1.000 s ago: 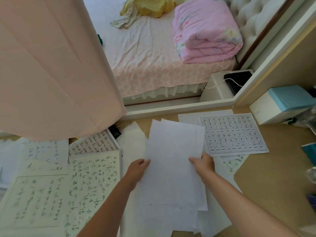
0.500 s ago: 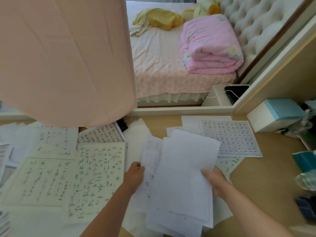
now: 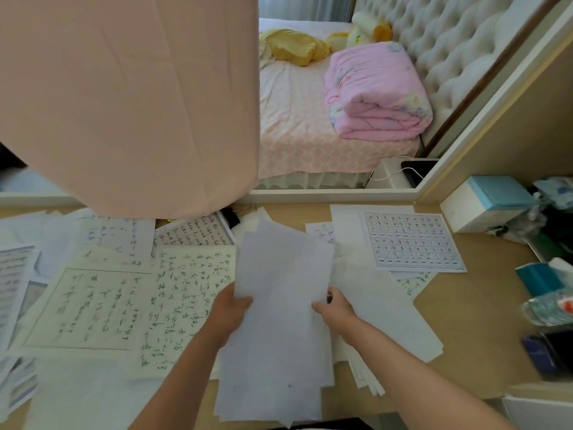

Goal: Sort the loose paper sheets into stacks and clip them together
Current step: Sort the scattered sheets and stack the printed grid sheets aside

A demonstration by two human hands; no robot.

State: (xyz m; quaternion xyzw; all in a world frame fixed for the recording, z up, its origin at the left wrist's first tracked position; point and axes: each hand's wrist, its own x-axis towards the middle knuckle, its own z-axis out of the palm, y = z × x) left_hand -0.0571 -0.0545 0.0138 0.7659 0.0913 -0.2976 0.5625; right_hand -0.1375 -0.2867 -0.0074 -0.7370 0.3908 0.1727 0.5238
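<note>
White sheets fill both hands. The left hand (image 3: 231, 310) grips the left edge of a loose sheaf of blank paper (image 3: 279, 274), and the right hand (image 3: 335, 308) pinches its right edge with the thumb on top, so neither hand is free. The sheaf lies between them at the middle of the surface (image 3: 471, 305). Its long axis runs from 6 towards 12 o'clock, leaning a little to 1, and its near ends are fanned and uneven.

At 9 o'clock from the left hand, handwritten sheets (image 3: 183, 305) in green ink lie overlapping. At 2 o'clock from the right hand lies a grid-printed sheet (image 3: 412, 240).

A black binder clip (image 3: 231, 216) sits at 12 o'clock from the left hand, just under the hem of a hanging pink cloth (image 3: 130, 97). It is well apart from the sheaf's far edge.

The sheaf probably needs squaring before clipping. The left hand is the nearer one to the clip, so the right would have to hold the sheaf alone.
</note>
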